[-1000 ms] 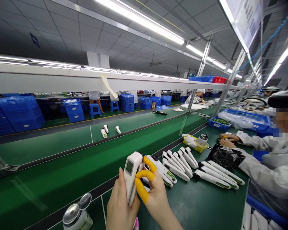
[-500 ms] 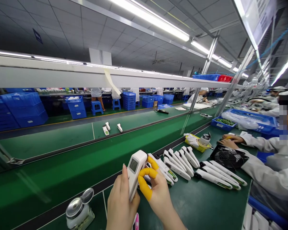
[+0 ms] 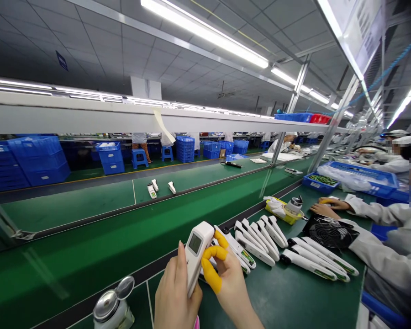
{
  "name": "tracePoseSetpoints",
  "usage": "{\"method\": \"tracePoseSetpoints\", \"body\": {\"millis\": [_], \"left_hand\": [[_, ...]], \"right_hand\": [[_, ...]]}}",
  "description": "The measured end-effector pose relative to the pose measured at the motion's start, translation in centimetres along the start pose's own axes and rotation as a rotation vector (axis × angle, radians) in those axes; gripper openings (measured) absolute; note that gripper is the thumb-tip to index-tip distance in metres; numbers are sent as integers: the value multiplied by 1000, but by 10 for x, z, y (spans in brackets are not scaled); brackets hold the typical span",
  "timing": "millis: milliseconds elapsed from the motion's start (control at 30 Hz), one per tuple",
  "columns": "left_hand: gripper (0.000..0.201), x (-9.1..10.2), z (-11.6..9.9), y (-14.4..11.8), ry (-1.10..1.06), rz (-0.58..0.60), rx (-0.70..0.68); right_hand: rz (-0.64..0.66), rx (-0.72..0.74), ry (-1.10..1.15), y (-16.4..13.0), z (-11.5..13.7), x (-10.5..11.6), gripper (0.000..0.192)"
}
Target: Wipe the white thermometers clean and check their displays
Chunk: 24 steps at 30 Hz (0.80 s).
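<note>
Both hands are on one white thermometer, held upright above the near edge of the green worktop, its small screen facing the camera. The left hand is closed around the lower body from the left. The right hand, with yellow cots on two fingertips, pinches its right side just below the head. As a judgement, this unit is in mid-handling, not yet set down. To the right, a row of thermometers lies flat on the worktop, close beside the right hand but not touching it; whether these are finished or waiting cannot be told. A metal pot stands at near left. A co-worker's sleeve lies by a black fan at right.
</note>
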State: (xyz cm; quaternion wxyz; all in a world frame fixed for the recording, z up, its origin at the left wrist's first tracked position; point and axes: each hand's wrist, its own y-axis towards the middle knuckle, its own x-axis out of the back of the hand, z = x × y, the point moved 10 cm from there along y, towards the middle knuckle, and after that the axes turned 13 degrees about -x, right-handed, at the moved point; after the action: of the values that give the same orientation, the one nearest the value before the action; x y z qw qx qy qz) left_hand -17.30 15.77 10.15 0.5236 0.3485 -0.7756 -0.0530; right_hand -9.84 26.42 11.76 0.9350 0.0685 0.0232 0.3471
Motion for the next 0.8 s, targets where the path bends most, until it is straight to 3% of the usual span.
{"method": "tracePoseSetpoints", "body": {"millis": [300, 467, 567, 633, 733, 800], "left_hand": [[74, -3, 5, 0, -15, -17, 14], [74, 17, 15, 1, -2, -32, 76], [75, 50, 29, 0, 46, -183, 182], [76, 68, 36, -2, 49, -271, 248], [76, 79, 39, -2, 15, -310, 305], [77, 81, 37, -1, 9, -309, 320]], "right_hand": [[58, -42, 149, 2, -4, -2, 6], [47, 44, 113, -3, 9, 1, 3], [68, 92, -115, -11, 19, -7, 3], [190, 99, -415, -19, 10, -30, 8], [374, 83, -825, -35, -33, -67, 18], [396, 60, -945, -39, -63, -81, 20]]}}
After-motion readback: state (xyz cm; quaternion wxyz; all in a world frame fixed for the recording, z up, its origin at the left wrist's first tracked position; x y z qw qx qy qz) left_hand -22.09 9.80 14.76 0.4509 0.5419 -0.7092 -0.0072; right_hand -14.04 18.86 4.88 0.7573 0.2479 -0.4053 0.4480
